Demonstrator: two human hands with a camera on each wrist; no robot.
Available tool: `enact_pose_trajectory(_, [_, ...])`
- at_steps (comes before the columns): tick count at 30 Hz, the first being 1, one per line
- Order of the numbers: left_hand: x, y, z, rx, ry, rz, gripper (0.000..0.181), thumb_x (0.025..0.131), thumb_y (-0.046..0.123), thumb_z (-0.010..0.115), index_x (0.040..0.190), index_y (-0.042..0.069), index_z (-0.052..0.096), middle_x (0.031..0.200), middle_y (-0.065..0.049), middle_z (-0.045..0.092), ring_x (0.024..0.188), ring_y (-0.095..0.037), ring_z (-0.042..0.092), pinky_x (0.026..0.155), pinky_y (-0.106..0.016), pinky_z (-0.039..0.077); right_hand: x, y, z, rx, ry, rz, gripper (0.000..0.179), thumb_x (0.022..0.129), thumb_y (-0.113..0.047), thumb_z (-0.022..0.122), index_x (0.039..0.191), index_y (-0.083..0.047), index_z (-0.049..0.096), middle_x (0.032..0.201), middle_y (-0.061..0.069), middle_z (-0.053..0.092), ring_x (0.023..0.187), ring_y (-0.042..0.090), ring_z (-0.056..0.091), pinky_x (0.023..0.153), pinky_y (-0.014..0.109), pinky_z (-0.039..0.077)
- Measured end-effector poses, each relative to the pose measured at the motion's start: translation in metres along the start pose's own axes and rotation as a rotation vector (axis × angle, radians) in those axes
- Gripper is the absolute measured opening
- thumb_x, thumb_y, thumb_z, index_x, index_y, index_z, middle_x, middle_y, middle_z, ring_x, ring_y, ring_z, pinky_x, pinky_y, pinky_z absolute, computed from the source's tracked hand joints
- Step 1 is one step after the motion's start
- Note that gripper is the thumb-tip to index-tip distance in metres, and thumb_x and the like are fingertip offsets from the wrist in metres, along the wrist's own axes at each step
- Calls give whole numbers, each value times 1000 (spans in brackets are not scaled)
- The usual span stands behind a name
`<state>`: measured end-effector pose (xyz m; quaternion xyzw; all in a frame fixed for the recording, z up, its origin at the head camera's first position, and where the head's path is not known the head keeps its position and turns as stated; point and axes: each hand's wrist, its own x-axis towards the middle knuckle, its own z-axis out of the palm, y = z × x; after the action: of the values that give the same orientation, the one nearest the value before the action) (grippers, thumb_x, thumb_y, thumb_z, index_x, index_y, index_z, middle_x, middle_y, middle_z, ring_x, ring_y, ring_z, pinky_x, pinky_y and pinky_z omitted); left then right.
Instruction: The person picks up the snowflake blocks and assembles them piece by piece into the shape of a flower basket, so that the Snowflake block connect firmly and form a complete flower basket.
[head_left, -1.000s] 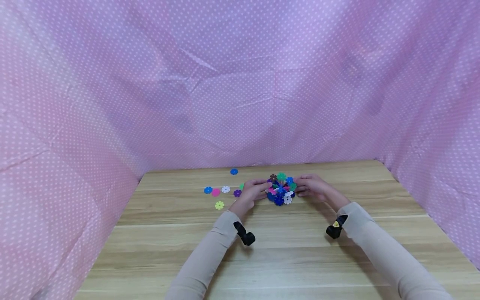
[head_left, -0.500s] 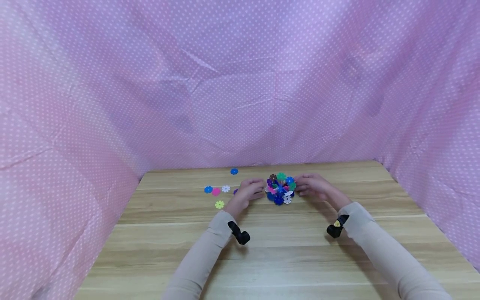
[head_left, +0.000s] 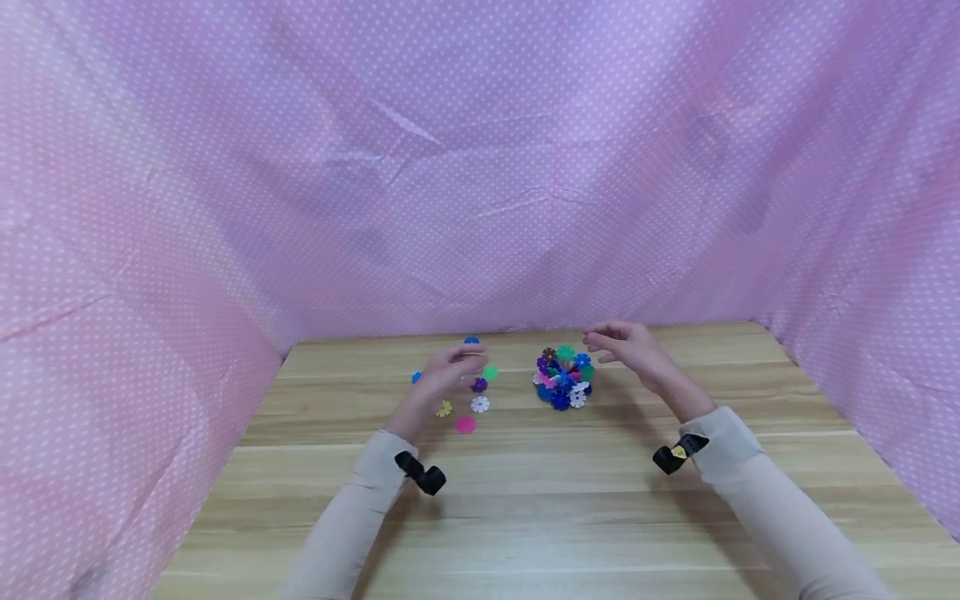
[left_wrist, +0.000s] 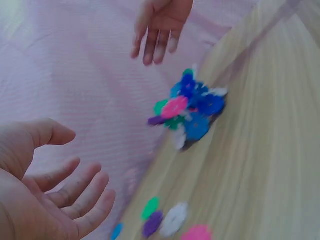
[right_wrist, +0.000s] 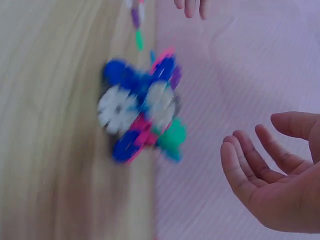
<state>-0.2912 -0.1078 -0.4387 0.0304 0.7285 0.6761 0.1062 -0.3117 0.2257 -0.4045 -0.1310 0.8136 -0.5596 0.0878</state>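
A cluster of interlocked plastic snowflake discs (head_left: 562, 380) in blue, white, green, pink, brown and purple stands on the table. My left hand (head_left: 448, 372) hovers over the loose discs to its left, fingers relaxed and holding nothing. Around that hand lie a purple disc (head_left: 479, 385), a green disc (head_left: 490, 372), a white disc (head_left: 480, 404), a pink disc (head_left: 466, 425) and a yellow disc (head_left: 444, 408). Raised just right of the cluster, my right hand (head_left: 630, 346) is apart from it, with loosely bent fingers and nothing in them, as the right wrist view (right_wrist: 275, 175) confirms.
Two blue discs lie farther out, one blue disc (head_left: 471, 340) near the back edge, the other partly behind the left hand. The wooden table (head_left: 570, 517) ends at the back against a pink dotted cloth (head_left: 480, 208), which also hangs at both sides.
My left hand has left the cluster and moved left. The white and pink discs now lie nearer and farther right. My right hand has risen off the cluster's side, which stays put.
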Motion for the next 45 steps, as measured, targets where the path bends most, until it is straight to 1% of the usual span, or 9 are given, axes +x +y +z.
enact_pose_trajectory(4, [-11, 2, -20, 125, -10, 60, 42, 99, 12, 63, 139, -2, 56, 128, -23, 65, 118, -39, 63, 108, -54, 49, -3, -20, 23, -31, -20, -106, 39, 105, -24, 59, 132, 3, 61, 131, 26, 64, 113, 26, 67, 89, 31, 60])
enact_pose_trajectory(8, [-20, -2, -32, 354, -42, 134, 38, 95, 8, 68, 130, -6, 61, 112, -20, 70, 95, -19, 65, 87, -34, 57, 0, -28, 54, -70, -57, -230, 28, 101, -15, 64, 123, 3, 67, 117, 27, 70, 91, 10, 69, 79, 29, 60])
enact_pose_trajectory(12, [-25, -10, -39, 548, -109, 184, 33, 90, 7, 73, 121, -5, 67, 101, -17, 74, 89, -16, 65, 80, -26, 54, 5, -28, 87, -170, -126, -334, 22, 98, -9, 66, 116, 3, 70, 106, 23, 73, 88, 10, 67, 79, 25, 58])
enact_pose_trajectory(19, [-28, -25, -38, 732, -173, 161, 34, 85, 16, 83, 115, 3, 72, 94, -6, 69, 83, -14, 62, 70, -26, 55, 16, -19, 129, -314, -301, -318, 21, 97, -6, 66, 115, 3, 69, 100, 13, 74, 91, 18, 68, 81, 26, 58])
enact_pose_trajectory(24, [-26, -32, -35, 810, -210, 180, 32, 83, 16, 85, 111, 7, 74, 87, -3, 66, 73, -12, 56, 59, -23, 48, 31, -7, 149, -470, -327, -285, 26, 95, -7, 68, 120, 0, 69, 93, 7, 72, 80, 10, 62, 71, 21, 54])
enact_pose_trajectory(32, [-27, -34, -34, 871, -218, 176, 32, 83, 16, 85, 114, 11, 77, 82, 2, 65, 72, -12, 53, 60, -23, 44, 47, -2, 168, -697, -343, -272, 31, 94, -11, 72, 125, -7, 71, 67, -3, 57, 56, 8, 43, 55, 19, 37])
enact_pose_trajectory(35, [-28, -34, -34, 878, -212, 171, 27, 83, 16, 84, 110, 12, 79, 84, 2, 67, 74, -12, 55, 63, -24, 46, 48, -1, 172, -708, -341, -262, 25, 92, -8, 73, 117, -8, 74, 67, -3, 57, 55, 8, 40, 54, 19, 34])
enact_pose_trajectory(39, [-28, -35, -33, 875, -210, 172, 18, 82, 15, 85, 100, 13, 80, 85, 3, 69, 77, -11, 56, 67, -25, 47, 47, 0, 172, -682, -340, -240, 16, 88, -5, 77, 103, -8, 73, 84, 1, 68, 68, 11, 52, 64, 24, 46])
enact_pose_trajectory(45, [-29, -35, -33, 848, -225, 155, 15, 81, 7, 83, 94, 10, 76, 84, 1, 69, 75, -12, 57, 65, -24, 49, 41, 2, 167, -563, -358, -215, 21, 82, 1, 79, 98, -5, 66, 91, 6, 66, 82, 16, 59, 73, 28, 52])
